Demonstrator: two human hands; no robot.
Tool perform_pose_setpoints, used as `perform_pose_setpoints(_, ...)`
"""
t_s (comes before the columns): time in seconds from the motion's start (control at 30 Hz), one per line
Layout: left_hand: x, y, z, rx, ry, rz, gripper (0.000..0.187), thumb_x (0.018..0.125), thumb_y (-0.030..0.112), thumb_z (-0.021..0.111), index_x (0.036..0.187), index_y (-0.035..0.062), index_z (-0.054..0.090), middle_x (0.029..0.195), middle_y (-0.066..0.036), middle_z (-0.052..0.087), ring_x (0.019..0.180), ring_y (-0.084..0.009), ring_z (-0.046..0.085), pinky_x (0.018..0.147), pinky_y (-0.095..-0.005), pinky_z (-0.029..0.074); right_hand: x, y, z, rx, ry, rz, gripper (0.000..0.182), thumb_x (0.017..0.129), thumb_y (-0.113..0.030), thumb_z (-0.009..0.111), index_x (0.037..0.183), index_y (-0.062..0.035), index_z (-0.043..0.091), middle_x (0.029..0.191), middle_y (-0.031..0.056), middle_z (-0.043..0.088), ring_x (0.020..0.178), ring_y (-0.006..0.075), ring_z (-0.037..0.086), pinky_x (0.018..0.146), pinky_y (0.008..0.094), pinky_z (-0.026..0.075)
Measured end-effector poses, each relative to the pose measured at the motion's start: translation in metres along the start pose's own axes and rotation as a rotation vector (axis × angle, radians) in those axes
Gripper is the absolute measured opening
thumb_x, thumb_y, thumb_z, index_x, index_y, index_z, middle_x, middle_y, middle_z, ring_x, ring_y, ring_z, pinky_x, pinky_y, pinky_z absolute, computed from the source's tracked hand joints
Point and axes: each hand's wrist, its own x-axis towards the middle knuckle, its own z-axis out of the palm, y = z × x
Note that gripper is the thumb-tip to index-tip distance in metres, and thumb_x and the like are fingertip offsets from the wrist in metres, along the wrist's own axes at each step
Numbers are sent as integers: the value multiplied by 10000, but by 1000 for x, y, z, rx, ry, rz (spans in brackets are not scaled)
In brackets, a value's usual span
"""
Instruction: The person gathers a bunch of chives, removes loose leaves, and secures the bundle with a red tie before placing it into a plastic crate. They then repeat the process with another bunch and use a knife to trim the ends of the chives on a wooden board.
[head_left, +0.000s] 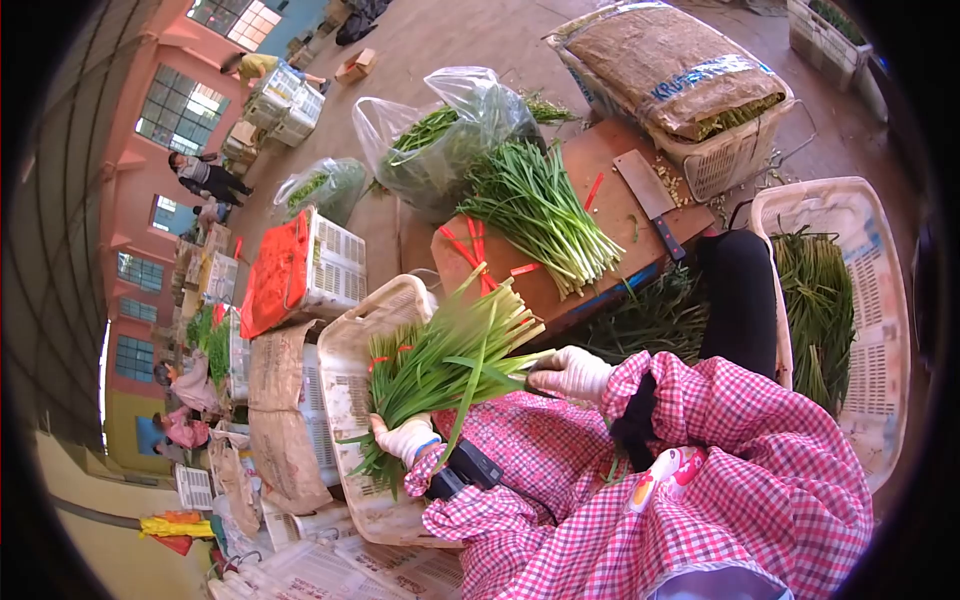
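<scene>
My left hand [405,437], in a pale glove, is wrapped round a loose bunch of garlic chives [440,365], their pale stem ends pointing up and right. My right hand [572,376], gloved too, is closed with its fingertips on a thin green leaf [497,372] at the near side of that bunch. A second bunch of chives [545,215] lies on the brown board [590,160] ahead. Beside it are red ties [477,248] and a cleaver [650,200] with a dark handle. Under my left hand stands a white crate [350,440] holding more chives.
At my right, a white crate [880,330] holds long greens. A sack-topped crate [680,70] stands beyond the board, near clear plastic bags [480,100] of greens. Left of me are a crate with a red cover [275,270] and stacked crates. Other people [205,178] are farther off.
</scene>
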Motion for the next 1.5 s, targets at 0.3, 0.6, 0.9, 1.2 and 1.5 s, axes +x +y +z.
perform_pose_setpoints(0.3, -23, -25, -4, -46, 2, -41, 530, 711, 390, 663, 1162, 120, 592, 1263, -85, 562, 1158, -324, 485, 978, -554, 353, 22, 26, 6, 480, 288, -66, 256, 875, -88, 579, 1109, 5, 626, 948, 42, 675, 844, 128, 622, 797, 282, 498)
perform_pose_setpoints(0.6, -19, -36, 5, -60, -168, -25, 302, 797, 331, 608, 950, 71, 582, 956, -74, 636, 936, -281, 591, 928, -527, 418, -23, 25, -42, 635, -123, -30, 274, 879, -204, 631, 1075, -12, 622, 955, 61, 664, 880, 172, 627, 807, 335, 514)
perform_pose_setpoints(0.9, -44, -48, 42, 54, -710, -124, 286, 874, 327, 563, 908, 43, 565, 930, -111, 630, 944, -340, 582, 959, -549, 417, -74, -23, -93, 52, -332, 7, 262, 883, -173, 622, 1070, 11, 636, 935, 50, 667, 871, 116, 599, 819, 283, 479)
perform_pose_setpoints(1.2, -10, -8, 47, -48, -569, -48, 266, 867, 318, 548, 862, 53, 572, 807, -99, 637, 914, -382, 598, 957, -554, 419, -119, -33, -160, -979, -384, -124, 326, 804, -346, 623, 888, -36, 678, 842, 138, 642, 784, 291, 641, 694, 402, 501)
perform_pose_setpoints(1.5, -31, 3, 61, -147, -511, 109, 270, 842, 326, 528, 815, 69, 606, 776, -83, 628, 864, -345, 599, 907, -565, 426, -84, -64, -75, 160, -40, -11, 396, 838, -156, 664, 1194, -12, 568, 927, 91, 670, 812, 154, 632, 751, 296, 529)
